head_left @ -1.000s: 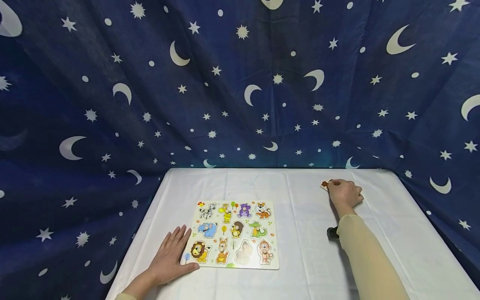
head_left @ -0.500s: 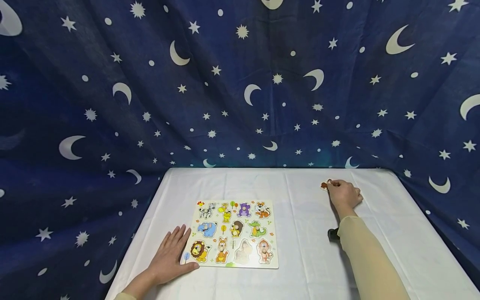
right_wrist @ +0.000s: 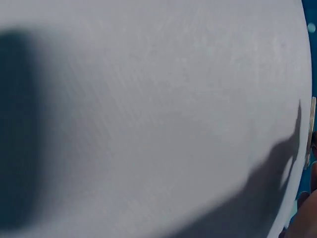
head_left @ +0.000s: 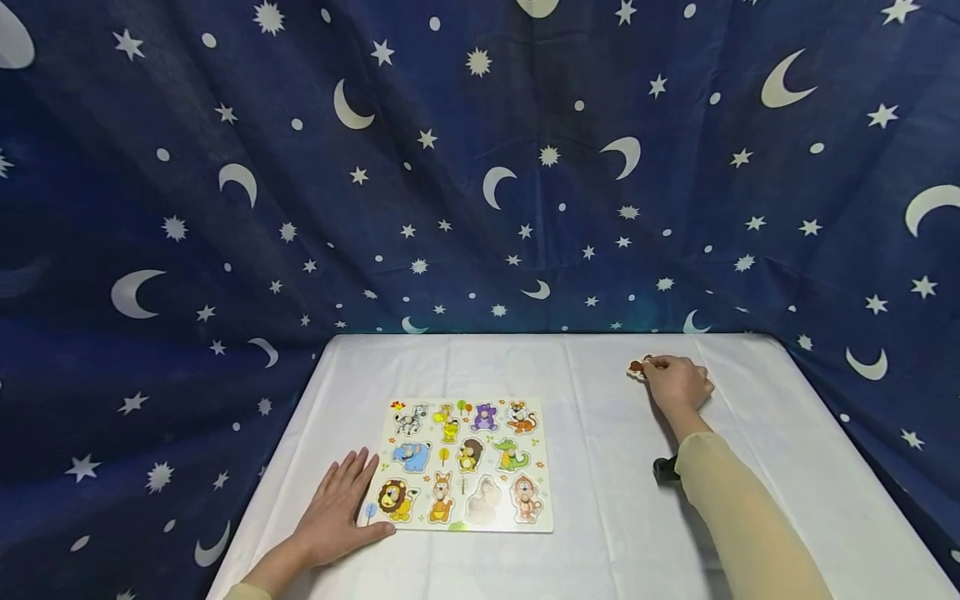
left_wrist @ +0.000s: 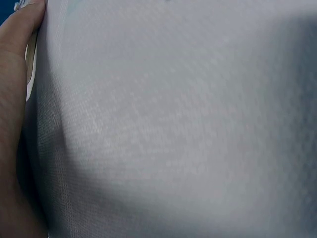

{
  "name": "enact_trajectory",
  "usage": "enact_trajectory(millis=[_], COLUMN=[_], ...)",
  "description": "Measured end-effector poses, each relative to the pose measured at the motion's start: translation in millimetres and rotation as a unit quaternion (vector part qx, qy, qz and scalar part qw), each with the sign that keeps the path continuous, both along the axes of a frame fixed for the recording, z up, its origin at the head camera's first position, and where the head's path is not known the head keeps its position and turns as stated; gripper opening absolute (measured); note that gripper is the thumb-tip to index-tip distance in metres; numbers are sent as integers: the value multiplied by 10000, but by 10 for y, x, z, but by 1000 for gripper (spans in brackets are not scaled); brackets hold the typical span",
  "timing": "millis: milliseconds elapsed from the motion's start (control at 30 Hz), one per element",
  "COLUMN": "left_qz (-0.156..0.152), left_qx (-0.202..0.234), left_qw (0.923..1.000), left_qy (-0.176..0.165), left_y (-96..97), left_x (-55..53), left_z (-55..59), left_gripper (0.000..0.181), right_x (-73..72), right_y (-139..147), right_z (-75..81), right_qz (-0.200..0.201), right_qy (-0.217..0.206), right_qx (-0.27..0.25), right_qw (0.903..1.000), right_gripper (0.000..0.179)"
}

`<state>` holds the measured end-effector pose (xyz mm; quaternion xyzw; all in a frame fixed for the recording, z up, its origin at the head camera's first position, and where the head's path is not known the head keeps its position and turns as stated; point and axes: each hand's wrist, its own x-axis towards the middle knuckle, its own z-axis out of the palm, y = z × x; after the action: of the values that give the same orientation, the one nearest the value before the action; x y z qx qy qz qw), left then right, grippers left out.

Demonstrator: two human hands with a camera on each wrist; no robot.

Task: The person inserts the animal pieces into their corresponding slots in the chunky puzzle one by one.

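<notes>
My right hand [head_left: 678, 385] pinches a small brown, pale-edged puzzle piece [head_left: 636, 368] between thumb and fingers, near the back right of the table. Its thin edge [right_wrist: 310, 134] shows at the right border of the right wrist view; its picture is partly covered by the fingers. My left hand [head_left: 333, 512] lies flat with fingers spread at the left side of a white animal peg-puzzle board [head_left: 547, 500], thumb along the front corner. In the board sit several animal pieces, among them a lion [head_left: 395, 500], a kangaroo [head_left: 441, 498] and a monkey [head_left: 527, 498]. One bare recess [head_left: 483, 500] shows between kangaroo and monkey.
A white cloth covers the table [head_left: 592, 500]. Behind and beside it hangs a dark blue curtain [head_left: 450, 192] with moons and stars. A black device [head_left: 664, 471] sits at my right wrist.
My right hand has shifted slightly left with the puzzle piece in the last half second. My left hand stays by the board. The head view has turned a little.
</notes>
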<state>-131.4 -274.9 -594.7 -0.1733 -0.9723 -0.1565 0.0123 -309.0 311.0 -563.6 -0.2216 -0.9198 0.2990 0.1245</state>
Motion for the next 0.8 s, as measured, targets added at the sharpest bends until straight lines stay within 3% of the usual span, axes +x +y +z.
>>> enact_trajectory(millis=[367, 633, 800], left_qz=[-18, 52, 32], left_qx=[44, 38, 80], left_qw=[9997, 9999, 9999], left_qy=[241, -135, -73], left_y=[0, 0, 11], left_x=[8, 7, 9], left_z=[-7, 11, 9], left_gripper=[113, 116, 115], right_x=[88, 220, 319], right_y=[-300, -533, -676], right_z=[118, 228, 291], right_qz=[793, 1339, 1629], right_qy=[564, 819, 904], right_qx=[-231, -409, -454], right_qw=[9950, 9868, 9814], right_gripper=[29, 24, 22])
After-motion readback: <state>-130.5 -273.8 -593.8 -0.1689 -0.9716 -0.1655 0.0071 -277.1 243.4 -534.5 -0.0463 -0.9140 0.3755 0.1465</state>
